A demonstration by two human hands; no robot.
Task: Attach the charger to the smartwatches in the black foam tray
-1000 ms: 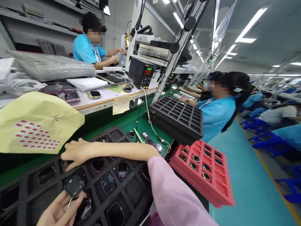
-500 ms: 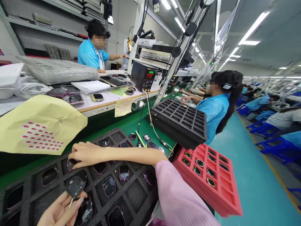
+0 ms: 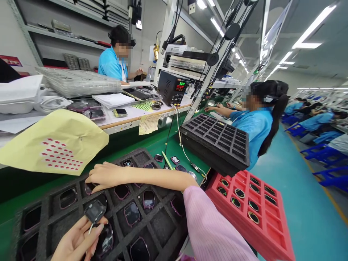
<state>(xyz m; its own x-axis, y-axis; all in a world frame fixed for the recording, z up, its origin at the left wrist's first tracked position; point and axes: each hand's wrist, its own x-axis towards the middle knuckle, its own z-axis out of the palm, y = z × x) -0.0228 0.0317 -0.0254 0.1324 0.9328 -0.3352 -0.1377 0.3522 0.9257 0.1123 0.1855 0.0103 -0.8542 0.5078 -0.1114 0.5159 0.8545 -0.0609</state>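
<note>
My left hand (image 3: 77, 237) is closed on a dark square pad (image 3: 95, 210) with small metal dots and a white cable, held above the black foam tray (image 3: 58, 232). Reaching across the tray, my right hand (image 3: 108, 177) has its fingers curled on a purple-rimmed smartwatch (image 3: 89, 188) in a far compartment, and they cover most of it. More smartwatches lie in compartments around my hands, such as a dark-screened smartwatch (image 3: 132, 213) and another smartwatch (image 3: 105, 239) just beside my left fingers.
Right of the tray stand a stacked black foam tray (image 3: 217, 145) and a red tray (image 3: 274, 232) with round watch parts. A yellow sheet (image 3: 63, 145) hangs at the left. A green pen (image 3: 168, 159) and loose watches lie behind. Co-workers in blue sit nearby.
The smartwatch under my right hand now sits lower and flatter in its compartment. My left hand still holds the square pad. The whole view has shifted slightly.
</note>
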